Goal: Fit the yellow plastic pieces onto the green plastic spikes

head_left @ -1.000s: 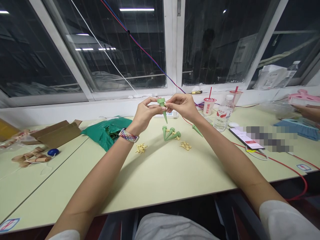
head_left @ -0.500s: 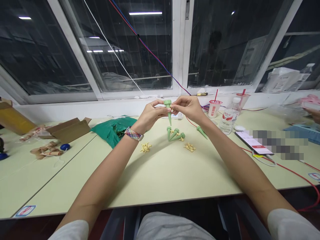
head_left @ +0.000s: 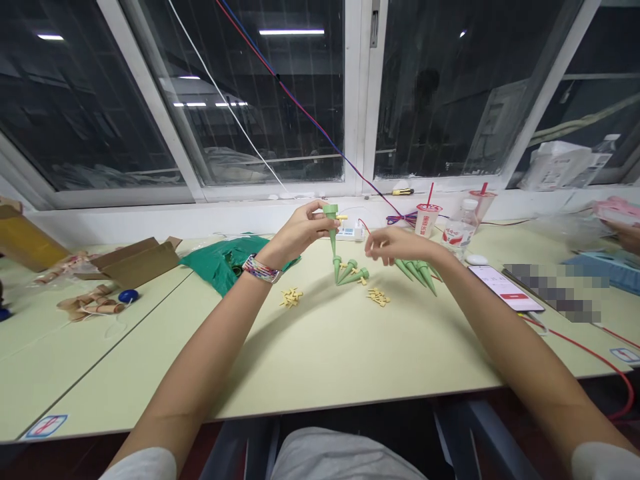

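Upright in my left hand [head_left: 303, 231] is a green cone-shaped watering spike [head_left: 331, 211], its point facing down. A small yellow valve [head_left: 343, 217] sticks out from its right side below the cap. My right hand [head_left: 400, 244] hovers over the table with fingers loosely bent and nothing visible in them. Under it lies a pile of yellow valves [head_left: 379, 297]; a second pile of yellow valves [head_left: 291, 297] is to the left. Between the piles stand or lean three green spikes with valves [head_left: 347, 272]. More green spikes [head_left: 419, 275] lie by my right forearm, partly hidden.
A green plastic bag [head_left: 213, 263] and an open cardboard box [head_left: 140, 263] are on the left. At right are a water bottle [head_left: 457, 237], a paper cup [head_left: 427, 220] and a phone [head_left: 505, 288]. Another person's hand [head_left: 625, 233] shows at the far right edge.
My right hand has come away from the spike and moved right and down. The yellow valve now shows on the spike's side. My left hand has shifted slightly left, still holding the spike.
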`<state>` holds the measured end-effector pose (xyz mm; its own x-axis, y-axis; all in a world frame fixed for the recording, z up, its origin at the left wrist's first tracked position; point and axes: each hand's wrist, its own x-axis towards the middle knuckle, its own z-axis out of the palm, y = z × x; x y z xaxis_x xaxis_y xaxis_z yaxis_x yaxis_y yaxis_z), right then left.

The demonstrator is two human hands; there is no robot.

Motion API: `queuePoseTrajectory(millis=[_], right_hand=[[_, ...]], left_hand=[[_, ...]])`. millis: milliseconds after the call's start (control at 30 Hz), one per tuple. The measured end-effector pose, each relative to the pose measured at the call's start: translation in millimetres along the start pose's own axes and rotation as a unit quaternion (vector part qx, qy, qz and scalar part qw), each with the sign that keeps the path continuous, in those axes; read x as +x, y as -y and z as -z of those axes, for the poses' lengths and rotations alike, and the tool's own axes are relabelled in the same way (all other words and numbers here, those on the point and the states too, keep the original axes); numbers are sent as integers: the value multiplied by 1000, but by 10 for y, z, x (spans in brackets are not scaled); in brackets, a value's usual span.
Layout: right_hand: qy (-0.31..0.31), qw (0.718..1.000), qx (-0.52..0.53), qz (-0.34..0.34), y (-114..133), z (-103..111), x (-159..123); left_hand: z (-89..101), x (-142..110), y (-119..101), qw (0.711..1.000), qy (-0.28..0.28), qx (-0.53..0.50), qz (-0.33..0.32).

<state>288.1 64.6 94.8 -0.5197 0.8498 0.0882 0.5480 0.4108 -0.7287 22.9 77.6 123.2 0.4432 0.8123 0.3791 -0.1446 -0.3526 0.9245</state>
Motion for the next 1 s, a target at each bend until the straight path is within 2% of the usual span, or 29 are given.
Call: queuePoseTrajectory(millis=[67,233,400,600,733,1000], right_hand=[[46,995,-73,-55,-208,-81,-9],[46,987,-137,-77,-518,-318,-28],[52,985,-148,-71,-576,-428,-40],[70,982,-155,-80,-706,-505,23],[68,983,-157,-67,-778,-500,57],[68,979,-169,-87,-871,-448,93]], left_hand=[[-6,7,3,1000,0,-2,-2],[-86,-37,-24,1000,12,22,7],[-124,-98,-86,998,36,42,21],[-144,-109,-115,997,29,61,22],[-149,-107,-114,998,22,64,18],[-128,-102,-133,994,15,106,-26]])
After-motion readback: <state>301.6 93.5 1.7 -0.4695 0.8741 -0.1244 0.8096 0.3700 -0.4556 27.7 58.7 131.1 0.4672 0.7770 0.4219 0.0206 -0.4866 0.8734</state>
